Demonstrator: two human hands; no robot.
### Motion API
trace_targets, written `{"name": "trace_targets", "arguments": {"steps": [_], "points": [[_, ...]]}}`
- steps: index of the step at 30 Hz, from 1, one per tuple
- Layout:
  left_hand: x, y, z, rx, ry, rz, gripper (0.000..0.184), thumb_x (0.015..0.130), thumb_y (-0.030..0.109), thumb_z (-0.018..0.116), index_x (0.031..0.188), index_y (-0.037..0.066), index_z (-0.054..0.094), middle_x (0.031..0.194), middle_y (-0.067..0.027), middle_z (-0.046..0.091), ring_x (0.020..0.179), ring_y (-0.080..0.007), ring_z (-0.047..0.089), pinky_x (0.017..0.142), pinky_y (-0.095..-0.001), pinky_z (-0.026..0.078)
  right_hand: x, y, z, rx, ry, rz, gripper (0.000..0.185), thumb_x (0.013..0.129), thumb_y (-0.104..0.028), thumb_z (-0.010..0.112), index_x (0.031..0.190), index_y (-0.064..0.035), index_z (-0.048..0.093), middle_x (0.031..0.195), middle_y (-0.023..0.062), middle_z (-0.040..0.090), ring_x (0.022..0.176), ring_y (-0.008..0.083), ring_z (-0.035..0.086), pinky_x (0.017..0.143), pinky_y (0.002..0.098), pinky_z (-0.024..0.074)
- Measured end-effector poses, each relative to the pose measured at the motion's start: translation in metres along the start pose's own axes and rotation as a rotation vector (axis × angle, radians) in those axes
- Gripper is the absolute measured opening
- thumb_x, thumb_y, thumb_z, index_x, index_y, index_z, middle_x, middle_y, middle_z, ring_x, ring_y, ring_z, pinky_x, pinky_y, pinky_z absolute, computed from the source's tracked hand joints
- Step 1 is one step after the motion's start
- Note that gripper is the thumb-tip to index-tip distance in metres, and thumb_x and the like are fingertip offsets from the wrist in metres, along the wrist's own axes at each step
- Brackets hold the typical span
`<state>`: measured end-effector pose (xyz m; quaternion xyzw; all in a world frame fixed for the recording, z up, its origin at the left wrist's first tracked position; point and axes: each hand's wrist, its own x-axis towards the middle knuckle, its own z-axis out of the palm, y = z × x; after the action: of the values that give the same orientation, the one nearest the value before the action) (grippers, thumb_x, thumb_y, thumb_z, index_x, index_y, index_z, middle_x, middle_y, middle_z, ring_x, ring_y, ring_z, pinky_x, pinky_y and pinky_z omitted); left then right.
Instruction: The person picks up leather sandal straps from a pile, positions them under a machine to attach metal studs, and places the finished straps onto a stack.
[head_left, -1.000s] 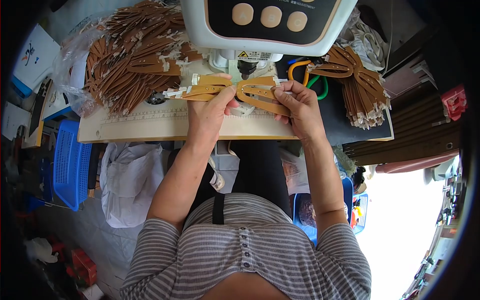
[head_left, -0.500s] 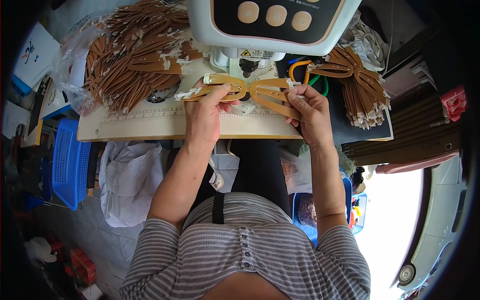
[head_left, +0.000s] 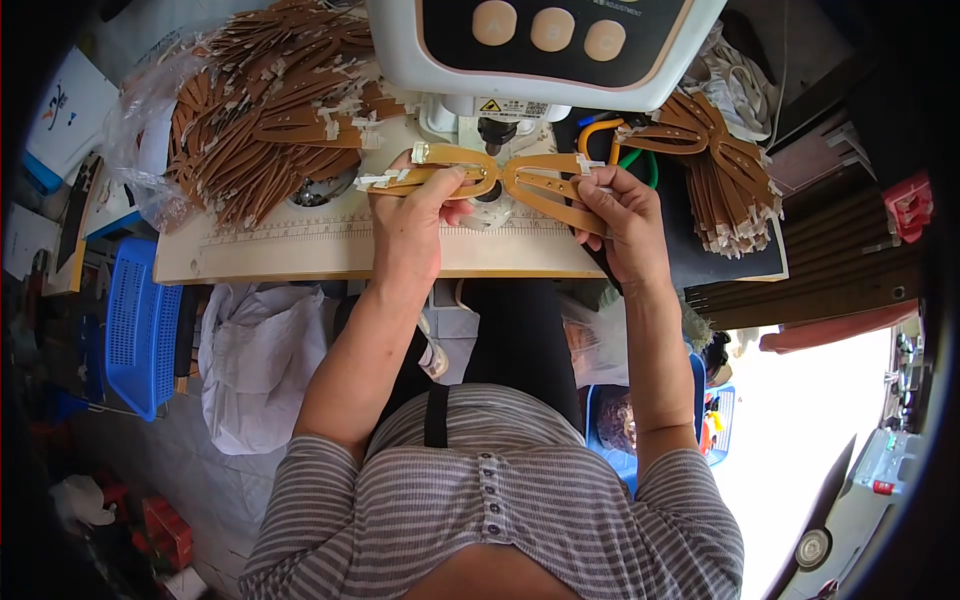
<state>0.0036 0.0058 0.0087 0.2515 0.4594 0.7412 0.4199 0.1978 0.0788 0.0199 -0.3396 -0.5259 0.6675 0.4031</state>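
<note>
Leather piece [head_left: 545, 161], tan, studded and cut into long slotted loops, lies at upper centre of the frame, just above the cream-coloured counter [head_left: 300, 262] in the view. Its long axis runs broadly left to right, roughly along the counter's near edge, with the lower right strip slanting down. The loops spread from a narrow waist between the hands; whether they form one part or two meeting there, I cannot tell.

The left hand [head_left: 408, 225] grasps the left half, its thumb laid on top beside the waist and its fingers mostly hidden beneath. The right hand [head_left: 632, 220] pinches the outer right end between thumb and fingers, beside the white tabs. So the left hand is nearer the waist, and the right is farther out.

The waist sits just below the dark machine tip [head_left: 495, 135] in the frame, under the white machine head [head_left: 400, 50]. The left hand is also nearer that tip. Their gap in height is hard to judge from overhead.

A big heap of brown slotted pieces [head_left: 230, 130] fills the upper left, and a fanned brown stack [head_left: 715, 195] hangs together at upper right. An orange loop handle [head_left: 585, 135] and a green loop handle [head_left: 653, 170] lie between that stack and the machine, close to the right hand.
</note>
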Motion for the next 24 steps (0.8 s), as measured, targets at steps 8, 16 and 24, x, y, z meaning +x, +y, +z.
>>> {"name": "trace_targets", "arguments": {"steps": [8,16,24], "points": [[-0.002,0.003,0.001,0.015,-0.032,-0.011,0.019,0.075,0.005,0.061,0.092,-0.001,0.057,0.073,-0.0072,0.061,0.051,-0.0086,0.051,0.048,-0.02,0.04,-0.003,-0.001,-0.003,0.004,-0.018,-0.019,0.009,0.085,-0.01,0.059,0.086,-0.0012,0.057,0.064,0.004,0.059,0.045,0.0078,0.053,0.038,0.018,0.034],[0.0,0.005,0.001,0.084,-0.029,-0.05,0.026,0.075,0.0,0.059,0.101,0.0,0.058,0.08,-0.0072,0.061,0.055,-0.0086,0.051,0.048,-0.0199,0.041,-0.003,-0.001,-0.004,-0.027,-0.009,0.035,0.009,0.084,-0.01,0.06,0.084,-0.002,0.056,0.062,0.0035,0.058,0.044,0.0085,0.053,0.037,0.0182,0.0344],[-0.001,0.007,0.002,0.086,-0.051,-0.039,0.025,0.074,0.001,0.059,0.1,0.002,0.057,0.079,-0.0058,0.061,0.055,-0.0069,0.05,0.047,-0.0182,0.04,-0.002,0.0,-0.005,-0.157,0.044,-0.059,0.015,0.084,-0.015,0.061,0.09,-0.0016,0.057,0.075,0.0051,0.06,0.057,0.01,0.056,0.046,0.0193,0.0399]]}}
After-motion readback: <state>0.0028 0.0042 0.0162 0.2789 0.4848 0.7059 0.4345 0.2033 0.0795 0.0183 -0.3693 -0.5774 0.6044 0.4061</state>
